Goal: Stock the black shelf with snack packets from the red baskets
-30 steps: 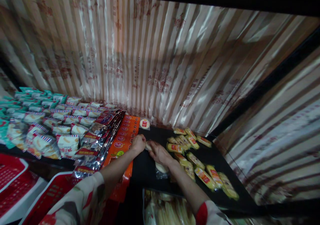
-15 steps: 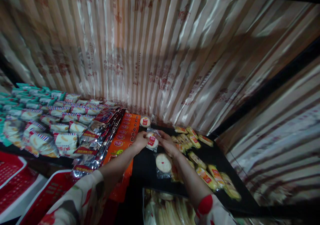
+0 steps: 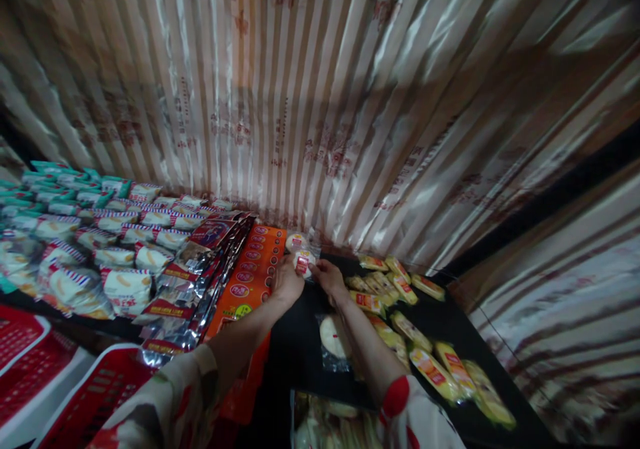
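A round white pastry in a clear wrapper with a red label (image 3: 303,261) is between my hands, close to the back of the black shelf. My left hand (image 3: 287,281) grips its left side, fingers closed. On its lower right edge, my right hand (image 3: 329,280) pinches the wrapper. Just behind it, another wrapped round pastry (image 3: 294,240) is partly covered. Nearer to me, below my right wrist, lies a wrapped round white pastry (image 3: 333,336) with a small red mark.
Yellow-wrapped cakes (image 3: 431,369) are scattered on the right of the black shelf (image 3: 300,342). Orange packages (image 3: 250,269), dark foil packs (image 3: 213,256) and several white bread bags (image 3: 125,289) stand left. Red baskets (image 3: 107,372) are front left; a patterned plastic curtain (image 3: 310,102) hangs behind.
Both hands have carried the round pastry toward the back of the shelf, up against the other labelled pastry there. The view has shifted slightly.
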`<state>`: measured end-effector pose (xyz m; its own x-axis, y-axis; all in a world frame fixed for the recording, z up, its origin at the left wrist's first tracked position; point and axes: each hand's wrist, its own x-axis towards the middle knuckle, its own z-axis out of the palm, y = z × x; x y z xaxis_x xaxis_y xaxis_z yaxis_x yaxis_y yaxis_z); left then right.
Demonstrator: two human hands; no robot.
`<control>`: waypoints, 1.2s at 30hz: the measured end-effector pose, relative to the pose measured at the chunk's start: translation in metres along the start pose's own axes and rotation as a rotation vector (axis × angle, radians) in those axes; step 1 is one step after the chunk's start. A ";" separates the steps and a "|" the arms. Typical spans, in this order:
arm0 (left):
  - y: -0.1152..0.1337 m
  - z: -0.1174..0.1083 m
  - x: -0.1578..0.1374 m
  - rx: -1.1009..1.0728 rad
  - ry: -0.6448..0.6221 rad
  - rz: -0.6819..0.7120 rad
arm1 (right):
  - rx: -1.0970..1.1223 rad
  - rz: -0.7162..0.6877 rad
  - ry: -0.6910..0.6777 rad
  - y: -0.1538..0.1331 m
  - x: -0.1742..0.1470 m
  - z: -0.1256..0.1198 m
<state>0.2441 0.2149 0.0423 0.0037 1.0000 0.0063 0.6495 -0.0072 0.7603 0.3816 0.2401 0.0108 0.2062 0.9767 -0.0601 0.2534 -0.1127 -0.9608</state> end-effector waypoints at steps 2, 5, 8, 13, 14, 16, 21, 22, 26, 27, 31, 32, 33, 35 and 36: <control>0.000 0.003 -0.002 0.022 0.037 0.088 | 0.019 0.002 0.031 0.001 0.009 0.006; -0.001 0.008 -0.001 0.054 0.004 0.154 | -0.016 -0.003 0.055 0.004 0.022 0.015; -0.003 0.012 0.004 0.107 -0.058 0.151 | -0.158 -0.040 0.078 0.007 0.032 0.019; -0.005 0.014 0.011 0.177 -0.122 0.165 | -0.465 -0.060 0.092 0.008 0.040 0.018; -0.005 0.014 0.012 0.181 -0.135 0.165 | -0.523 -0.053 0.097 0.007 0.040 0.018; -0.005 0.015 0.013 0.185 -0.163 0.157 | -0.614 -0.053 0.104 0.006 0.039 0.017; -0.006 0.018 0.017 0.176 -0.167 0.148 | -0.696 -0.087 0.127 0.007 0.038 0.018; -0.006 0.020 0.018 0.177 -0.157 0.150 | -0.702 -0.094 0.136 0.007 0.039 0.018; -0.008 0.023 0.021 0.222 -0.154 0.157 | -0.721 -0.112 0.164 0.011 0.041 0.022; -0.008 0.023 0.021 0.237 -0.163 0.159 | -0.720 -0.104 0.169 0.011 0.041 0.023; -0.007 0.019 0.016 0.280 -0.196 0.175 | -0.706 -0.077 0.199 0.007 0.035 0.024; -0.006 0.017 0.013 0.283 -0.186 0.194 | -0.699 -0.087 0.208 0.005 0.032 0.022; -0.005 0.015 0.009 0.281 -0.165 0.217 | -0.685 -0.104 0.216 0.002 0.028 0.020; -0.002 0.011 0.000 0.271 -0.118 0.264 | -0.640 -0.149 0.221 -0.005 0.017 0.014; 0.000 0.009 -0.006 0.269 -0.106 0.278 | -0.608 -0.174 0.217 -0.008 0.009 0.009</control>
<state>0.2507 0.2090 0.0362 0.2770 0.9545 0.1103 0.7887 -0.2915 0.5413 0.3724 0.2516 0.0158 0.2838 0.9381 0.1985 0.7744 -0.1022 -0.6244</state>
